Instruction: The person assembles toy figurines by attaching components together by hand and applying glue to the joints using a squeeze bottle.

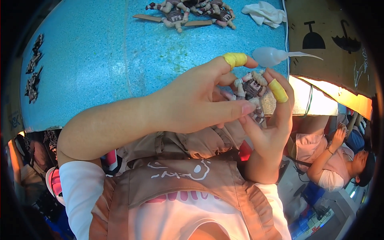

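Observation:
A small toy figurine [253, 88], with pale limbs and a brown jersey, is held up over the near right part of the blue table. My left hand [196, 100] grips it from the left, thumb in front and some fingers behind, the index finger stretched past its top. My right hand [270, 128] closes on it from the right with thumb and fingers. Yellow tape wraps one finger of each hand. Just beyond my fingertips lies a translucent white dropper bottle [269, 57] with a long thin nozzle pointing right. The figurine's lower part is partly hidden by my fingers.
Several similar figurines [175, 16] lie piled at the table's far edge, beside a crumpled white tissue [264, 14]. More dark figurines [33, 86] sit at the far left of the blue table [96, 60]. Cardboard [328, 24] stands at right; another person [332, 160] sits beyond.

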Motion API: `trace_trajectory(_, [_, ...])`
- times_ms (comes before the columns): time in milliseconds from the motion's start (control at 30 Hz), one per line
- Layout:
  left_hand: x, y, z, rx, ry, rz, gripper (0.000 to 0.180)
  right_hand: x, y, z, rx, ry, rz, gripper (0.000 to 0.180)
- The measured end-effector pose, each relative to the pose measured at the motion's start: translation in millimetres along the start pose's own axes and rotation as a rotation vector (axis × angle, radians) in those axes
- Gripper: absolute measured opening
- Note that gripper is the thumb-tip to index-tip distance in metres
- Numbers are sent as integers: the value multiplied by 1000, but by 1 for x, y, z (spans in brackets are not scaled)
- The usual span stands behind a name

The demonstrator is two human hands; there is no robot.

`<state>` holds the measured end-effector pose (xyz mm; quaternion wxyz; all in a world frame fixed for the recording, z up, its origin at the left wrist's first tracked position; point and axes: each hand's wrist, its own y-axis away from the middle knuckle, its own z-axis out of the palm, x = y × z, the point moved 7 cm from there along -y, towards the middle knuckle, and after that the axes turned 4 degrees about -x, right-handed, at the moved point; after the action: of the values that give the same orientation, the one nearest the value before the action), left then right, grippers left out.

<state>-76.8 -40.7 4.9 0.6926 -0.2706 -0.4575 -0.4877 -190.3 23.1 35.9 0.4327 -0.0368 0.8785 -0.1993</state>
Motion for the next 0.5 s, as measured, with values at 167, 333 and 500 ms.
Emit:
trace_trajectory(167, [2,-3,1,-14,33,-41,57,4,0,-1,1,-213,62,68])
trace_trajectory(333, [3,-2,0,-20,-78,-41,59,2,1,0,-32,-108,-9,65])
trace_trajectory(500, [4,-1,-1,11,-45,41,59,-15,-5,-4,-58,232,-150,63])
